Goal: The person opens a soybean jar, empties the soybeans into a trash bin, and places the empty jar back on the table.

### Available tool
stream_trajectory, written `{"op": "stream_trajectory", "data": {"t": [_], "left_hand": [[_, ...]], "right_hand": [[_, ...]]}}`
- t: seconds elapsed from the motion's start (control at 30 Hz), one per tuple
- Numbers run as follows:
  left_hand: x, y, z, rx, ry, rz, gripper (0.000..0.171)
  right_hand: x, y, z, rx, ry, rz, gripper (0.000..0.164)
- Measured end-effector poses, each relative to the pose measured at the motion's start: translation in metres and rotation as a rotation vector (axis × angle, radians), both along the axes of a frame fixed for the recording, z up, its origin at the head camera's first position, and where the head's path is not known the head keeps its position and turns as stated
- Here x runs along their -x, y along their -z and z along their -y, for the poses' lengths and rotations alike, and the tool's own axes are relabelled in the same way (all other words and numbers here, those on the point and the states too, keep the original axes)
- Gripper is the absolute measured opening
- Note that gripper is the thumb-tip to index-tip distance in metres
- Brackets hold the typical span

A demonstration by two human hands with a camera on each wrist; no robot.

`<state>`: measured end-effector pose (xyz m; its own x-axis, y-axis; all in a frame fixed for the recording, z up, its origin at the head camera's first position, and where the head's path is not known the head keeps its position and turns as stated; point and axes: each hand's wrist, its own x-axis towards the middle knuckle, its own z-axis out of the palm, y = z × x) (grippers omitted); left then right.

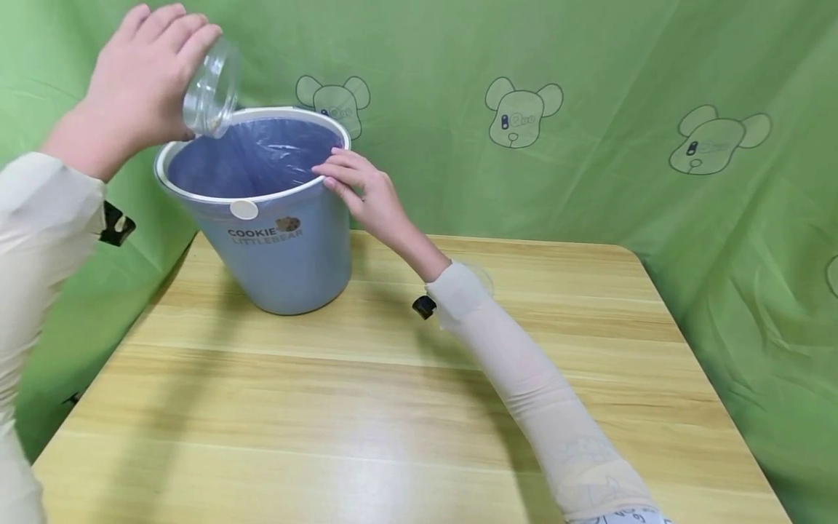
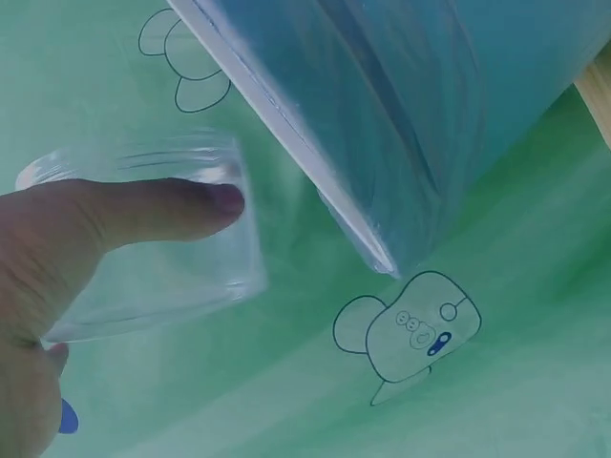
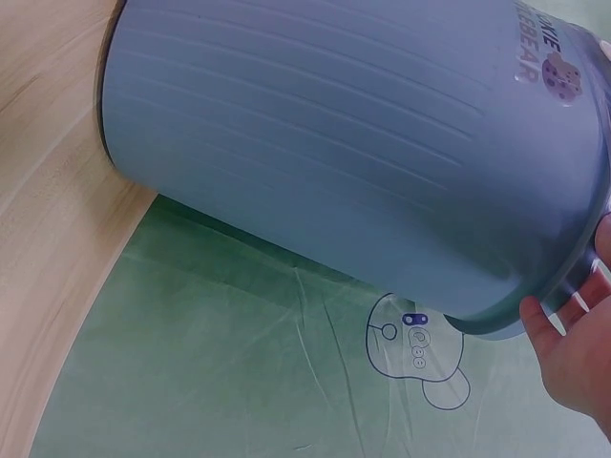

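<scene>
A blue bin (image 1: 288,247) marked COOKIE LITTLEBEAR stands at the table's far left, lined with a blue plastic bag (image 1: 252,156). My left hand (image 1: 140,80) grips a clear plastic jar (image 1: 211,91), tipped mouth-down over the bin's left rim. In the left wrist view my thumb lies across the jar (image 2: 153,258), and the bin's rim (image 2: 286,134) runs just beside it. My right hand (image 1: 356,185) holds the bin's right rim, fingers curled over the edge. In the right wrist view the bin's ribbed wall (image 3: 334,162) fills the frame, with my right hand (image 3: 573,353) at its lip.
The light wooden table (image 1: 393,407) stretches toward me in front of the bin. A green cloth with bear outlines (image 1: 524,113) hangs behind and around the table. A small black clip (image 1: 424,306) sits at my right sleeve.
</scene>
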<state>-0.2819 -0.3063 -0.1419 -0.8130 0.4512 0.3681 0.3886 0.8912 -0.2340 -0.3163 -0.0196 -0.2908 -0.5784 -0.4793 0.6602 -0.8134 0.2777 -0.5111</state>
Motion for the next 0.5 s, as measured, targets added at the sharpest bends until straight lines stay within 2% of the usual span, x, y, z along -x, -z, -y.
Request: {"op": "stream_trajectory", "data": {"t": [0.07, 0.17, 0.2, 0.33, 0.5], "left_hand": [[0.0003, -0.0003, -0.0017, 0.022, 0.01, 0.025, 0.128], [0.0016, -0.0003, -0.0041, 0.059, -0.006, 0.123, 0.135], [0.0022, -0.0001, -0.0048, 0.059, -0.011, 0.134, 0.136], [0.0038, 0.0008, -0.0061, 0.02, -0.04, 0.101, 0.135], [0.0055, 0.0066, -0.005, 0.091, -0.045, 0.174, 0.137]], "right_hand": [[0.0003, -0.0008, -0.0004, -0.002, 0.001, -0.003, 0.025], [0.0014, -0.0016, -0.0008, -0.004, 0.004, -0.012, 0.025], [0.0016, -0.0018, -0.001, -0.005, 0.004, -0.013, 0.025], [0.0021, -0.0011, -0.0021, -0.005, 0.006, -0.008, 0.025], [0.0013, -0.0001, -0.0024, -0.001, 0.007, 0.007, 0.025]]}}
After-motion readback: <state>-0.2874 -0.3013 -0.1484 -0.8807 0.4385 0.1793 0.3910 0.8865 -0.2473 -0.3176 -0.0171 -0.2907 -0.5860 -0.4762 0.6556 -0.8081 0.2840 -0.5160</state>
